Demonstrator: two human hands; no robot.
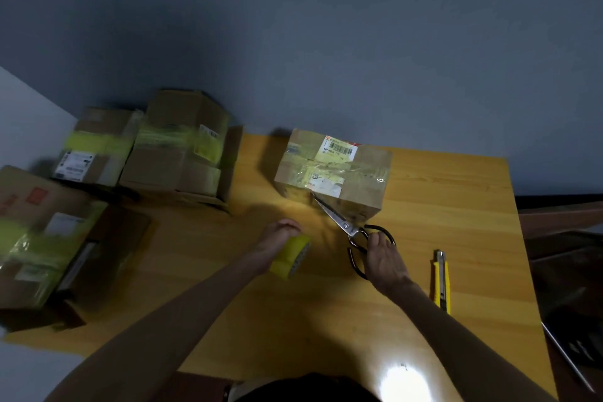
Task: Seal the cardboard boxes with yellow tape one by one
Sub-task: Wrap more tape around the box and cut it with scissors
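Note:
A cardboard box (336, 170) with a barcode label and yellow tape across its top stands at the far middle of the wooden table (456, 212). My left hand (277, 235) grips a roll of yellow tape (290, 256) just in front of the box. My right hand (383, 259) holds a pair of scissors (342, 222) by the black handles. The blades point up-left, and their tip touches the box's front edge where the tape comes down.
Three other cardboard boxes banded with yellow tape sit on the left: one at the near left (45, 245), two further back (94, 147) (182, 147). A yellow utility knife (441, 281) lies to the right of my right hand. Dark furniture stands past the table's right edge.

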